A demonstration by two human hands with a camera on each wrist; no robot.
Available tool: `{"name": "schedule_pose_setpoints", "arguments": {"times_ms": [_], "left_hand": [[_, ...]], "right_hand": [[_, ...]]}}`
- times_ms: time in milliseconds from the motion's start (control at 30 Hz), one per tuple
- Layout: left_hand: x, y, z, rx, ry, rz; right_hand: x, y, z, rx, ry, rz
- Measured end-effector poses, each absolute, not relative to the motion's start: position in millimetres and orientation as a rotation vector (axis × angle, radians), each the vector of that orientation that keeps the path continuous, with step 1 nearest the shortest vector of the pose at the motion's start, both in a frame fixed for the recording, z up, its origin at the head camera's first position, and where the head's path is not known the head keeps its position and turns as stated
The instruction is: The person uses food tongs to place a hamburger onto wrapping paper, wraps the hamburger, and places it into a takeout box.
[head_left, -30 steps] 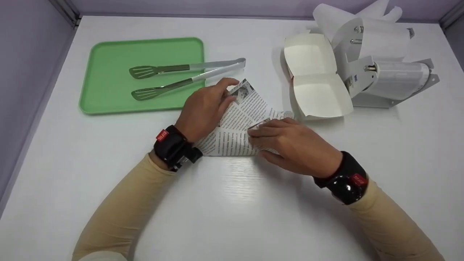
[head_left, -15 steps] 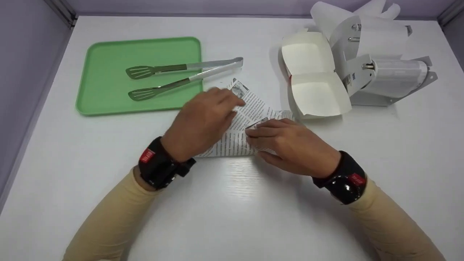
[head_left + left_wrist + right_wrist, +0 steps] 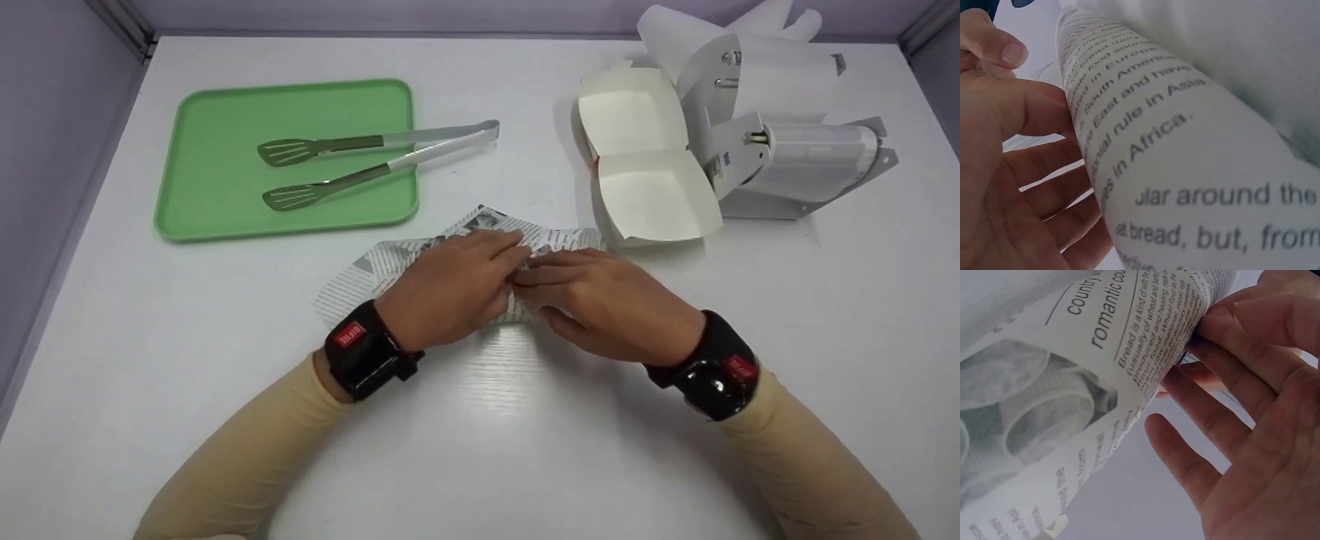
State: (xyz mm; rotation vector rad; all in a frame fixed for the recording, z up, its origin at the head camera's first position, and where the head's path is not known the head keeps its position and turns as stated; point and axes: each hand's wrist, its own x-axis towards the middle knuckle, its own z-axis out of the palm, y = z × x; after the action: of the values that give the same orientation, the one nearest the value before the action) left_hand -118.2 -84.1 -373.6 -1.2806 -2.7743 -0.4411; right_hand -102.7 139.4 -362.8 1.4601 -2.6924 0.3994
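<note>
Newsprint-patterned wrapping paper (image 3: 360, 279) lies partly folded on the white table, with a loose flap spread out to the left. My left hand (image 3: 457, 289) lies over its middle; in the left wrist view nearly straight fingers (image 3: 1053, 163) touch the paper's printed side. Facing it, my right hand (image 3: 619, 304) rests on the right part, fingertips close to the left hand's. Extended fingers (image 3: 1224, 377) press along the paper's edge in the right wrist view. Whatever may lie under the folds is hidden.
A green tray (image 3: 217, 150) stands at the back left, with slotted metal tongs (image 3: 360, 171) lying across it and past its right edge. An open white carton box (image 3: 656, 195) stands at the right, beside a metal holder with a plastic film roll (image 3: 817, 154).
My left hand has left the paper's far corner and come down beside the right hand. The far point now sits lower, and a flap shows at left. The right hand has barely moved.
</note>
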Motion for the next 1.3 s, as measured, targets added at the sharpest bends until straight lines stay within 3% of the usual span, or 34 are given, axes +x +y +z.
{"name": "schedule_pose_setpoints", "arguments": {"times_ms": [433,1033,1300], "left_hand": [[-123.8,-88.6,-372.5,-1.286,-2.946,-0.47],[-119.2,-84.0,-369.2,-1.187,-2.872,-0.396],[-114.4,-81.6,-364.7,-1.068,-2.914,-0.407]], "right_hand": [[-107.8,147.4,-356.9,1.455,-2.822,0.573],[-116.7,213.8,-337.4,0.895,-3.136,0.522],[-117.4,213.7,-346.3,0.842,-3.189,0.468]]}}
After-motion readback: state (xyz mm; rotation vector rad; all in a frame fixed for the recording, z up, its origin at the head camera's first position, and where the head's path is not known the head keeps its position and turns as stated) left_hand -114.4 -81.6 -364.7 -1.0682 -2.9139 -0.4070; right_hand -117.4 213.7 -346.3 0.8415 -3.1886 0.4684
